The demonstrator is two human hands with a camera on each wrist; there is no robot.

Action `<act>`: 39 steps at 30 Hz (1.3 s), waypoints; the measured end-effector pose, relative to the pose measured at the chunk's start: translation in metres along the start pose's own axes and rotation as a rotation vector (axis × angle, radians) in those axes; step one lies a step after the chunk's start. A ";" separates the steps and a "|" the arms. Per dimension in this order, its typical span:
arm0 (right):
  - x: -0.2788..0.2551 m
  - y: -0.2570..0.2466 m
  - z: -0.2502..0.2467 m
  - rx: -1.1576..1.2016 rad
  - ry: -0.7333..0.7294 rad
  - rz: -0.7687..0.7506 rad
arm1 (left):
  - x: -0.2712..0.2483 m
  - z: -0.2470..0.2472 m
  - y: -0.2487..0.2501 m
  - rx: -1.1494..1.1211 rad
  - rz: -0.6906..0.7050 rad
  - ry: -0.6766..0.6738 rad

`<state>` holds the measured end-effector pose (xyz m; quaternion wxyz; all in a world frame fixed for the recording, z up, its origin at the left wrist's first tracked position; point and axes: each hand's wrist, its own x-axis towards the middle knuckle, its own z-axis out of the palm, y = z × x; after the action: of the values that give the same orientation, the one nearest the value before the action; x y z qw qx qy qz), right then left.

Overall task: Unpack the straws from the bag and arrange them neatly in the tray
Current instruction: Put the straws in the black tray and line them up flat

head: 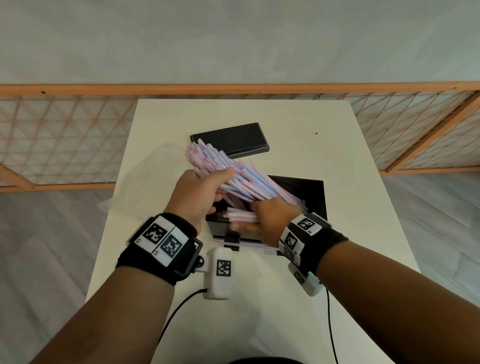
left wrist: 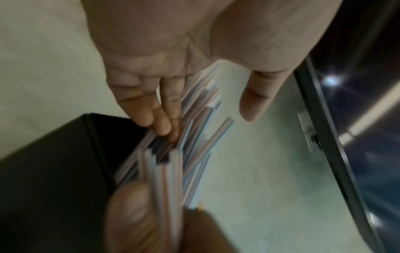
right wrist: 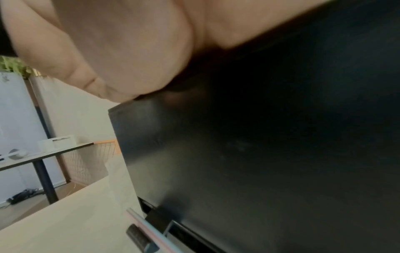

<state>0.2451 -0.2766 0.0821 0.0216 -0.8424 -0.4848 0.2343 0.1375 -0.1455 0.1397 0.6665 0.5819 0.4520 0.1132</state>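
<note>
While both hands point(head: 197, 195) point(head: 259, 218) grip straws point(head: 232, 171), black lid point(head: 229, 140) lies beyond tray point(head: 315, 194).

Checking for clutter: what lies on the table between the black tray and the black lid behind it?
In the head view, the straws in the left hand span that gap between tray and lid.

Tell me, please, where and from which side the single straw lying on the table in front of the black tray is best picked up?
Probably by its left half, pinched from above. The stray straw lies flat along the near wall of the tray, and the right hand covers its right part. Its left end shows beside the tray's front clip, so fingers coming down there meet only table.
</note>
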 end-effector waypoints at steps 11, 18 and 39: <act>0.009 -0.018 0.006 0.108 0.132 -0.010 | -0.009 0.020 -0.023 0.362 0.193 0.146; -0.021 0.012 -0.003 0.199 0.315 0.064 | 0.002 0.008 -0.037 0.514 0.291 0.214; -0.002 0.019 -0.023 0.353 0.331 0.123 | 0.008 -0.010 -0.044 0.346 0.115 0.217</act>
<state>0.2692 -0.2844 0.0978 0.2332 -0.8804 -0.3739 0.1751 0.1179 -0.1464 0.0979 0.4967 0.6969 0.4997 0.1338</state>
